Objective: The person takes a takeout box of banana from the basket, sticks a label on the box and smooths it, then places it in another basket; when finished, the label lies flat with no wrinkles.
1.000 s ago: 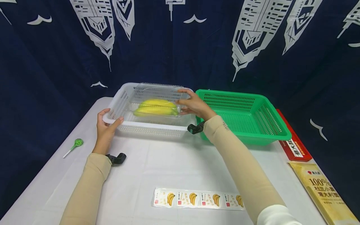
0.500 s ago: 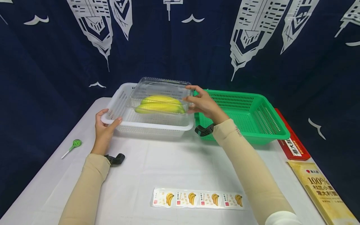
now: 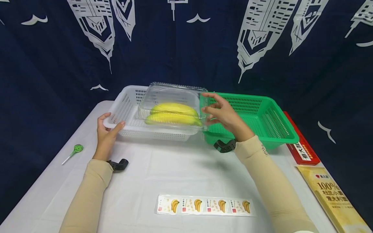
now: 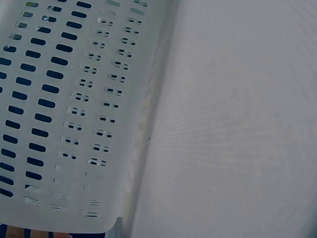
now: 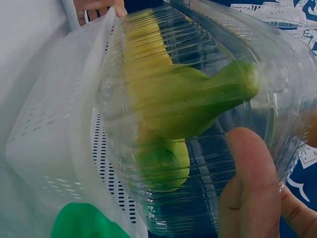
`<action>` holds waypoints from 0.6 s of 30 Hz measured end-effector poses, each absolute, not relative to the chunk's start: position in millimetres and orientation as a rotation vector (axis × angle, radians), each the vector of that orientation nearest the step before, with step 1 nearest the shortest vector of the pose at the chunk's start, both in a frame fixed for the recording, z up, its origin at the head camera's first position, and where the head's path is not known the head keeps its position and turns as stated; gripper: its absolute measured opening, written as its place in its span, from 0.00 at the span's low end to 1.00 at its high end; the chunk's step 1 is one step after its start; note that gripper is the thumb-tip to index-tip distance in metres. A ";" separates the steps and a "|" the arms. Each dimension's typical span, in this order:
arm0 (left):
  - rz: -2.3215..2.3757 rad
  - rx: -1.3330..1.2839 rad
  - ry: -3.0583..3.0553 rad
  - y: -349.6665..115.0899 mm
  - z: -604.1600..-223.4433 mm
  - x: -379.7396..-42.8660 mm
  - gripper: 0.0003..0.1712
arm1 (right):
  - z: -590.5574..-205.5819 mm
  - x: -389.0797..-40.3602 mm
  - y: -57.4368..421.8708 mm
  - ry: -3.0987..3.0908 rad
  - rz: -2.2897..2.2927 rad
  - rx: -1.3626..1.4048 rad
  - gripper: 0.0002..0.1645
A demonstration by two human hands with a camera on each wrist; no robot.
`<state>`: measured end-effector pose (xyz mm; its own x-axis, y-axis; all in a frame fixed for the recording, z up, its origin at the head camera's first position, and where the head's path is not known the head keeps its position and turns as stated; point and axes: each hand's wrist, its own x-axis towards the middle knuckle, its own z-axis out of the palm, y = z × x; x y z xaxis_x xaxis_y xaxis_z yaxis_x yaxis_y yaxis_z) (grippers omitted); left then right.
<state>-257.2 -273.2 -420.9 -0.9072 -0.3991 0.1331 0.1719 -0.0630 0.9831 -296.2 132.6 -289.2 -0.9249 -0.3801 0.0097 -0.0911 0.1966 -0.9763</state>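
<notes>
My right hand (image 3: 224,113) grips the right end of a clear plastic box (image 3: 177,86), which is tilted and raised above the white basket (image 3: 160,134). Inside that box lie yellow bananas (image 3: 175,119) with green ends. The right wrist view shows my thumb (image 5: 255,183) pressed on the ribbed clear wall. With the thumb over its rim, my left hand (image 3: 106,139) holds the white basket's left end. Most of that hand is out of the left wrist view, where the basket's slotted wall (image 4: 74,99) fills the left side.
A green basket (image 3: 259,140) stands against the white one on the right. Beyond it are a red box (image 3: 306,152) and a yellow pasta bag (image 3: 332,194). Banana stickers (image 3: 205,206) lie in a strip near the front, and a green lollipop (image 3: 77,149) lies at left.
My right hand has lifted the clear box of bananas out of the white basket's depth and drawn it to the right and nearer. The left hand stays on the basket's rim.
</notes>
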 end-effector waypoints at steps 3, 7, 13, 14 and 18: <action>-2.015 0.248 -1.851 -272.1 -419.9 -257.5 0.38 | -291.9 -286.1 142.2 2.242 -1.816 -0.469 0.38; -2.010 0.256 -1.863 -271.3 -418.6 -257.5 0.39 | -294.9 -275.5 152.5 2.253 -1.823 -0.504 0.39; -2.012 0.281 -1.869 -271.1 -417.5 -256.9 0.40 | -298.0 -257.1 165.9 2.284 -1.802 -0.541 0.38; -2.017 0.280 -1.864 -271.1 -417.5 -256.5 0.40 | -298.5 -253.8 168.0 2.288 -1.795 -0.544 0.38; -2.006 0.304 -1.891 -271.6 -417.3 -254.1 0.41 | -300.0 -240.2 174.6 2.324 -1.755 -0.578 0.39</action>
